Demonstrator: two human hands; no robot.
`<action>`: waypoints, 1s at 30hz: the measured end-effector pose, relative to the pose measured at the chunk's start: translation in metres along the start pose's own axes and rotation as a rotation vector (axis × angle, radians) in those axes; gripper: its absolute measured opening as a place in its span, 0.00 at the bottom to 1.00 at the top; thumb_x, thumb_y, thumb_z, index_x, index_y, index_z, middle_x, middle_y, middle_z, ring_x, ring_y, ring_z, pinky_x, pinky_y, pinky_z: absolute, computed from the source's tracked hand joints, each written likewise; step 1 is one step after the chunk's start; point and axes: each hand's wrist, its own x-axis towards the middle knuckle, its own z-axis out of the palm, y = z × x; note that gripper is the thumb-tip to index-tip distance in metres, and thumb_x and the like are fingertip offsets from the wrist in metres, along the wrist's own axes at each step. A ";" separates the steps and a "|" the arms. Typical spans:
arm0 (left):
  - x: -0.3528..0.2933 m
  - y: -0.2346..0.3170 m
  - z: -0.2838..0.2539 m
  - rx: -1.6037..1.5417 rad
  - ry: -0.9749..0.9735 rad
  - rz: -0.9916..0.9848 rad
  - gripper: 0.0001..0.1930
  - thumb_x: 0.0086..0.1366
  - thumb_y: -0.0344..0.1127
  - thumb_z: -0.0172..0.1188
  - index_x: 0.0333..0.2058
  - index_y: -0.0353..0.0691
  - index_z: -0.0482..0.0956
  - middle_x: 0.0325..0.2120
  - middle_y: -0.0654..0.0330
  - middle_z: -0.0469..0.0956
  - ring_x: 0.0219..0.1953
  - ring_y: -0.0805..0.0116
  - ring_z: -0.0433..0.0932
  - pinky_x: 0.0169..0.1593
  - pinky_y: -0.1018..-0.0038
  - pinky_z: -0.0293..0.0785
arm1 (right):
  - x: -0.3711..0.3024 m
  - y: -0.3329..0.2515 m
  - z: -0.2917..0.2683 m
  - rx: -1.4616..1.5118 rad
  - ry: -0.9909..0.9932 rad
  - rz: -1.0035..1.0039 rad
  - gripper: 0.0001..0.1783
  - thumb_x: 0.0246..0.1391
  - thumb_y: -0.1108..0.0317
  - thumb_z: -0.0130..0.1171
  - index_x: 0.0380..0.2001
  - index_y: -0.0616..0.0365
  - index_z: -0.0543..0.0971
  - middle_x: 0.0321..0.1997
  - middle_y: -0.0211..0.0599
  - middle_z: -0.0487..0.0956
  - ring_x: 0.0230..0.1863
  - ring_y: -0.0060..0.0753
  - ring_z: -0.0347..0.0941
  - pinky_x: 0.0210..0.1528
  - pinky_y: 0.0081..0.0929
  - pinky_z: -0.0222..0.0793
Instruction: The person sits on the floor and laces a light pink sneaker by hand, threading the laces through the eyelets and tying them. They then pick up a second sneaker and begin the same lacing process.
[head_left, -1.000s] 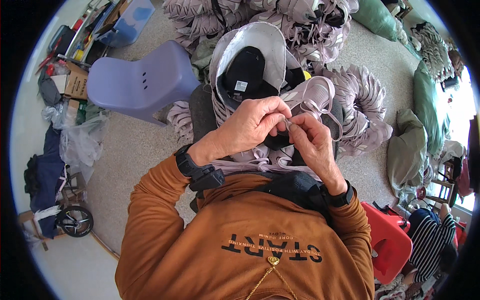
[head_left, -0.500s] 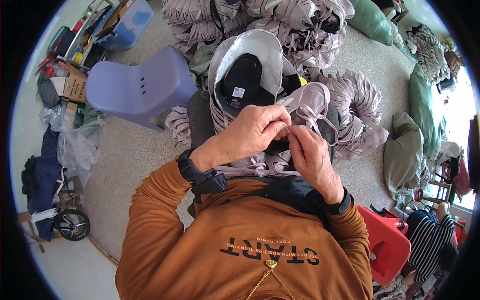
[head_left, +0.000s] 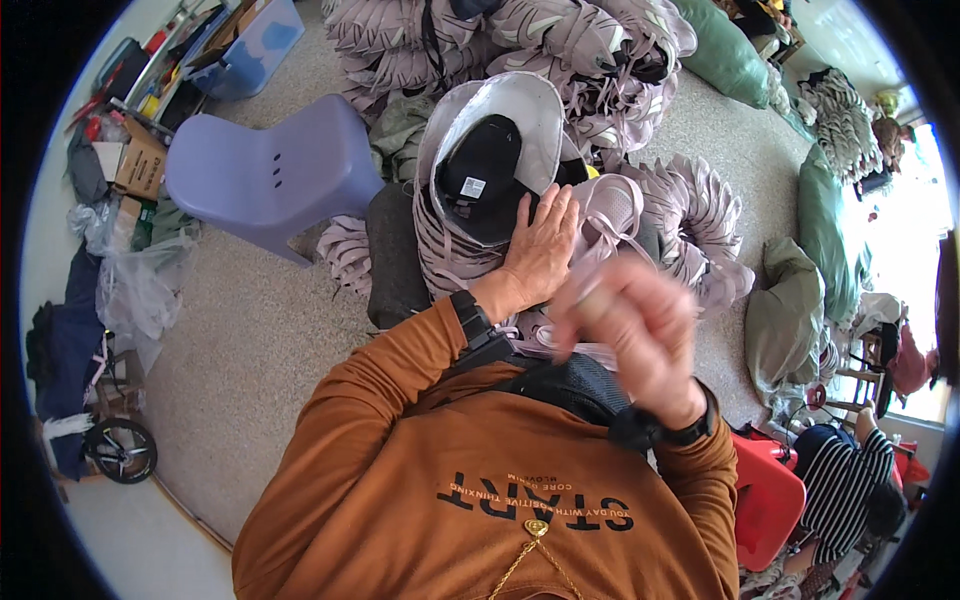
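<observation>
At the centre of the view, just above an orange-sleeved lap, a stack of pale lilac-grey hats (head_left: 470, 240) is seen, soft fabric pieces nested one inside another with wide floppy brims and a black lining showing in the topmost crown. The left hand (head_left: 540, 250) is laid flat on the stack at its 4 o'clock edge, fingers spread and extended, pressing rather than grasping; nothing is enclosed by that grip. The right hand (head_left: 630, 325) is raised at 5 o'clock from the stack, blurred by motion, its fingers curled inward; a thin pale cord appears to be pinched at the fingertips, though this cannot be told for certain. A loose hat piece with cords (head_left: 610, 215) lies just beside the left hand, at 3 o'clock. The fabric is judged light, limp and easily creased, not fragile; it would best be taken at the stiffer brim edge or by the cord. A lilac plastic chair (head_left: 270, 175) stands at 9 o'clock, and further piles of hats (head_left: 560, 50) are heaped at 12 o'clock on the floor.
</observation>
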 end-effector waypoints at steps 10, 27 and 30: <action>0.006 0.010 0.005 -0.034 0.053 -0.021 0.46 0.60 0.58 0.64 0.64 0.27 0.59 0.65 0.40 0.57 0.70 0.45 0.52 0.67 0.38 0.48 | -0.005 -0.010 0.070 0.369 -0.604 -0.174 0.11 0.68 0.74 0.52 0.43 0.72 0.79 0.38 0.46 0.81 0.40 0.46 0.78 0.46 0.36 0.72; -0.023 0.030 -0.078 -0.883 0.038 0.327 0.06 0.65 0.28 0.62 0.39 0.35 0.77 0.31 0.52 0.78 0.36 0.51 0.79 0.43 0.60 0.75 | -0.030 0.018 -0.137 -0.483 0.500 0.175 0.11 0.68 0.66 0.53 0.44 0.64 0.76 0.34 0.30 0.78 0.28 0.19 0.72 0.42 0.25 0.69; -0.022 0.029 -0.075 -0.893 -0.049 0.400 0.07 0.62 0.28 0.63 0.38 0.35 0.77 0.29 0.53 0.76 0.33 0.52 0.78 0.39 0.60 0.74 | -0.023 0.103 -0.154 -0.549 0.506 0.207 0.09 0.63 0.70 0.58 0.43 0.65 0.78 0.36 0.32 0.80 0.33 0.19 0.75 0.40 0.20 0.72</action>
